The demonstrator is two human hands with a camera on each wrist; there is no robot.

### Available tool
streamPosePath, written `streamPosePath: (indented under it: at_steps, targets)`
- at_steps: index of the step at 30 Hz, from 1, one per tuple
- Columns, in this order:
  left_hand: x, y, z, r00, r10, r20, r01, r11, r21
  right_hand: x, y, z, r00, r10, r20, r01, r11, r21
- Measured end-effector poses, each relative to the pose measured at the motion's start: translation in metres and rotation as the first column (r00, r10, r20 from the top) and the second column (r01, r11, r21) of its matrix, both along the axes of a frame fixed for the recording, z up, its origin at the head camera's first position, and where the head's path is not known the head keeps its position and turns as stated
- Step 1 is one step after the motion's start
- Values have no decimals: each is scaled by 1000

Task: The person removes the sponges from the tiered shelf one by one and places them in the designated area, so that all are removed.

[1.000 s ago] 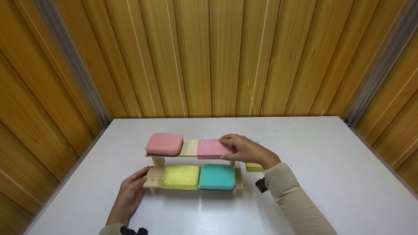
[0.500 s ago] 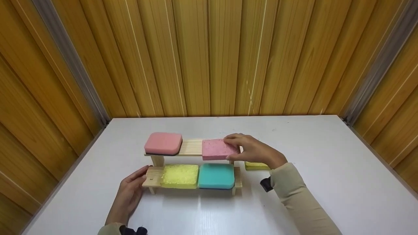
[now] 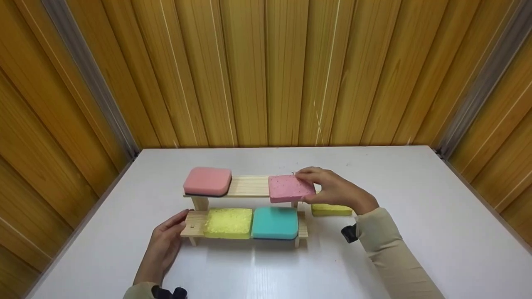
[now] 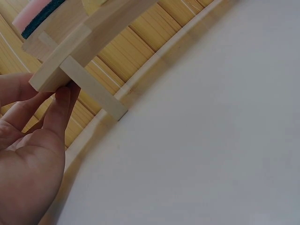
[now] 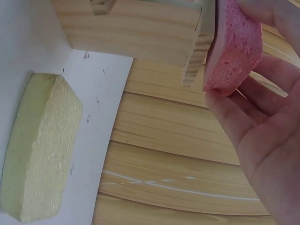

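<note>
Right fingers (image 3: 309,176) pinching, left fingers (image 3: 175,219) gripping

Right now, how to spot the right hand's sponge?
On the white table stands a two-tier wooden rack. At its upper right end, the right hand grips the porous pink sponge, visibly pitted, unlike the smooth pink sponge upper left.

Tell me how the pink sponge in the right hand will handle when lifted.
The pink sponge is probably light for its size and somewhat squeezable, given its pitted, porous surface. Its flat, blocky shape suggests it won't readily roll.
</note>
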State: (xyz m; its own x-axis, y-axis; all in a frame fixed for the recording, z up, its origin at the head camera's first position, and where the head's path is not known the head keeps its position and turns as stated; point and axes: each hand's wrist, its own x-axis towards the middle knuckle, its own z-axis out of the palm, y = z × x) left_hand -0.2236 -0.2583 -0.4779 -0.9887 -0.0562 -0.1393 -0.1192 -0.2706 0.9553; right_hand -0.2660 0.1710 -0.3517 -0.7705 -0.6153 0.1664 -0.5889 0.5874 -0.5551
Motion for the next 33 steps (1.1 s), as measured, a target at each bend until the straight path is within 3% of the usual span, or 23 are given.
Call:
streamPosePath:
  at_steps: [14, 21, 33]
  targets:
    - [1, 2, -2, 1000, -1, -6, 1, 1000, 18, 3, 27, -8, 997, -56, -56, 56, 998, -4]
    - [1, 4, -1, 1000, -22, -8, 22, 1000, -16, 5, 42, -9, 996, -70, -61, 70, 998, -3]
    - [2, 4, 0, 1000, -1, 1, 1, 1000, 0, 6, 57, -11, 993, -98, -70, 100, 995, 24]
